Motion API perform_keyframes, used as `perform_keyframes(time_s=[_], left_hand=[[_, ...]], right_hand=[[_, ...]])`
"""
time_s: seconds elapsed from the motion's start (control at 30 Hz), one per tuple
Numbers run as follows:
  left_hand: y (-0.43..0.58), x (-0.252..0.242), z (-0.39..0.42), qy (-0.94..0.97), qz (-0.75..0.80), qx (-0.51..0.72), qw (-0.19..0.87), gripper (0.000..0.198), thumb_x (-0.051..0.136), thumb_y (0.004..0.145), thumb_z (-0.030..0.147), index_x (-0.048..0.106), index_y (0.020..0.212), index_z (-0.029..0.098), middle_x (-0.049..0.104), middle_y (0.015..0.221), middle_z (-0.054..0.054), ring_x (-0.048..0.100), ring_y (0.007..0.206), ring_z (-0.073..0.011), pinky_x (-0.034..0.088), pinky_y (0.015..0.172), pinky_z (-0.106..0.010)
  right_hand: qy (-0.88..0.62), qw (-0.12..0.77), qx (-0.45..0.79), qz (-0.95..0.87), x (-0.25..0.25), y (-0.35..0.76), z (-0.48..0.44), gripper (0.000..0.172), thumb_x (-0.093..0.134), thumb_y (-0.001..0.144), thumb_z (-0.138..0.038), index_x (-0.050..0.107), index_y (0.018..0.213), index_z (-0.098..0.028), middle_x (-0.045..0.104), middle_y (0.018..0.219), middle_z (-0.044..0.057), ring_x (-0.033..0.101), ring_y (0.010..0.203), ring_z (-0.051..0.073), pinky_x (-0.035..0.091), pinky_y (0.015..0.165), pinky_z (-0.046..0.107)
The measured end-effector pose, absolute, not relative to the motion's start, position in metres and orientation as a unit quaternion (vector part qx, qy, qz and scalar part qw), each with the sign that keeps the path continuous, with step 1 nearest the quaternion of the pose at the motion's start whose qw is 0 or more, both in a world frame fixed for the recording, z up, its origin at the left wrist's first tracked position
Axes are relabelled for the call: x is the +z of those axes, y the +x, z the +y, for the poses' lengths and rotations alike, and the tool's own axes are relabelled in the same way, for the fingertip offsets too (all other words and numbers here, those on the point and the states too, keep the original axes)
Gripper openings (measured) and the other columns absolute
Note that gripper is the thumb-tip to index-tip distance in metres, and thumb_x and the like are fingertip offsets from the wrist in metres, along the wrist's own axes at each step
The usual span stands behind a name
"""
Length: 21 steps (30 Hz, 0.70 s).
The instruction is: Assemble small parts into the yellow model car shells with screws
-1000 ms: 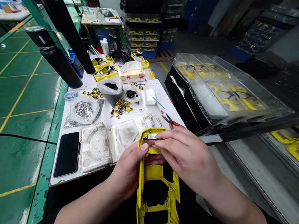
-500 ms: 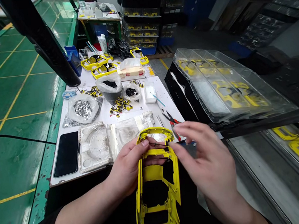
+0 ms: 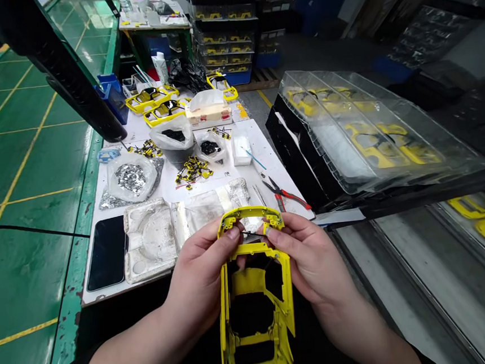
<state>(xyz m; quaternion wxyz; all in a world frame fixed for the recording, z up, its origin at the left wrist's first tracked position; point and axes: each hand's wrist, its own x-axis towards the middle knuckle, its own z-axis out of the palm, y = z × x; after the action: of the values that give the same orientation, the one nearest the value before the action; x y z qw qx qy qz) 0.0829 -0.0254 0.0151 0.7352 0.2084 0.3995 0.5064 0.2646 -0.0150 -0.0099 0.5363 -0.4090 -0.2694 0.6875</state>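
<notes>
A yellow plastic toy-car body shell is held upright with its hollow inner side facing me. My left hand grips the upper left edge, its thumb pressed inside near the top. On the opposite side, my right hand is closed around the upper right edge, thumb at the corner. Between the two thumbs a thin black bar spans the top opening; a small yellow piece at its right end is partly under my right thumb. Most fingers of both hands are hidden behind the shell.
Behind the shell lie a white foam cradle, a phone and red-handled pliers. Bags of silver pieces and black parts stand farther back. At right is a clear-lidded tray; a black pole slants in at upper left.
My right hand has come in from the right and closed on the shell's upper right edge, thumb on the corner. My left hand keeps its hold. The view has shifted slightly.
</notes>
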Motion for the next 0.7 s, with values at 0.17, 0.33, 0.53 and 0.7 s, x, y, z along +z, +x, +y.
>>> perform_keyframes(time_s=[0.17, 0.33, 0.53, 0.7], left_hand=[[0.087, 0.021, -0.025, 0.147, 0.457, 0.508, 0.715, 0.033, 0.098, 0.087, 0.029, 0.085, 0.117, 0.024, 0.081, 0.114, -0.003, 0.073, 0.085, -0.0095, 0.055, 0.065, -0.012], [0.092, 0.02, -0.029, 0.124, 0.45, 0.519, 0.716, 0.033, 0.099, 0.085, 0.025, 0.083, 0.114, 0.022, 0.081, 0.108, -0.002, 0.069, 0.074, -0.0059, 0.053, 0.059, -0.01], [0.094, 0.02, -0.03, 0.098, 0.444, 0.526, 0.719, 0.04, 0.101, 0.081, 0.023, 0.082, 0.116, 0.022, 0.083, 0.108, -0.002, 0.079, 0.085, -0.0121, 0.062, 0.068, -0.014], [0.092, 0.018, -0.03, 0.091, 0.452, 0.53, 0.712, 0.039, 0.102, 0.08, 0.022, 0.082, 0.113, 0.023, 0.085, 0.109, -0.002, 0.082, 0.088, -0.0143, 0.065, 0.07, -0.015]], right_hand=[[-0.414, 0.583, 0.642, -0.276, -0.011, 0.261, -0.021, 0.031, 0.102, 0.084, -0.027, 0.087, 0.111, -0.029, 0.084, 0.106, 0.002, 0.076, 0.086, 0.01, 0.064, 0.084, 0.019], [-0.407, 0.584, 0.658, -0.248, -0.009, 0.258, -0.025, 0.033, 0.101, 0.084, -0.027, 0.086, 0.114, -0.027, 0.085, 0.108, 0.004, 0.08, 0.094, 0.014, 0.066, 0.089, 0.024], [-0.385, 0.584, 0.689, -0.188, -0.011, 0.252, -0.028, 0.028, 0.096, 0.09, -0.027, 0.085, 0.115, -0.027, 0.084, 0.097, 0.003, 0.081, 0.084, 0.014, 0.068, 0.082, 0.023], [-0.387, 0.585, 0.689, -0.184, -0.013, 0.248, -0.028, 0.03, 0.097, 0.09, -0.027, 0.084, 0.117, -0.025, 0.085, 0.102, 0.005, 0.082, 0.086, 0.014, 0.068, 0.084, 0.023]])
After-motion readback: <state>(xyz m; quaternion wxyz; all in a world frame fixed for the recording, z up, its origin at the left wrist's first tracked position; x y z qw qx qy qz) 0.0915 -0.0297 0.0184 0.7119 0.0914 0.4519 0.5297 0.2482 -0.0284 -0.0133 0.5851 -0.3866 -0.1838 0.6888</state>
